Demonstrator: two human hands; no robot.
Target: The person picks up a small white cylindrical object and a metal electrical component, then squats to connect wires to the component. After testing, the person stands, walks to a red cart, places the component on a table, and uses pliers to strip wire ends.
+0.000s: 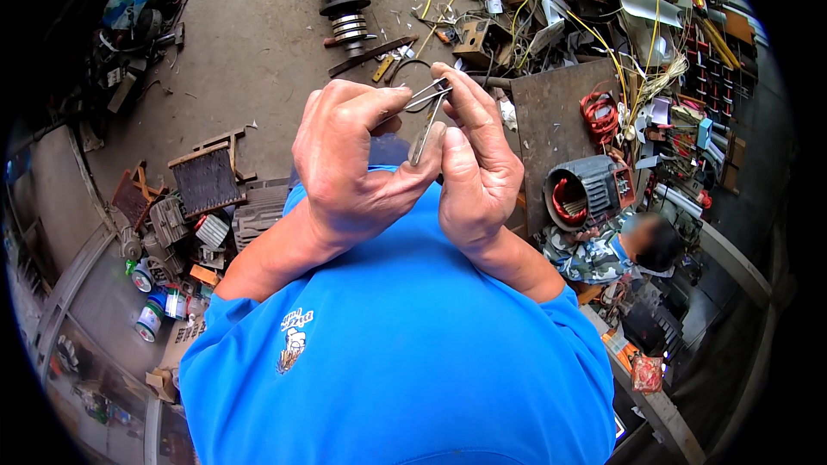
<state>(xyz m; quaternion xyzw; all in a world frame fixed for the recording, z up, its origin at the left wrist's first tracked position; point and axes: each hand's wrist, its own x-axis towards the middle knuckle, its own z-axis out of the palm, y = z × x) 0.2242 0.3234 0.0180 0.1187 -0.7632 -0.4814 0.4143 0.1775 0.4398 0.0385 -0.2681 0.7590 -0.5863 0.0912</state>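
Both my hands are raised in front of my chest, close together, with a small metal part between them. It looks like a thin, bent wire-like strip joined to a flat silvery blade [426,136], with a small dark block [444,84] where they meet at the top. I cannot tell its kind. My left hand [349,151] pinches it from the left, forefinger at the wire and thumb by the blade's lower end. My right hand [478,168] is closed on it as well, fingertips at the dark block and thumb beside the blade. The fingers hide parts of it.
A rotor with a shaft [349,26] lies on the floor ahead. At right are a motor housing [590,189], red coiled wire [600,116] on a board [556,112], and a person in camouflage [594,250]. Tangled scrap and cables fill the far right; motor parts [168,224] lie left.
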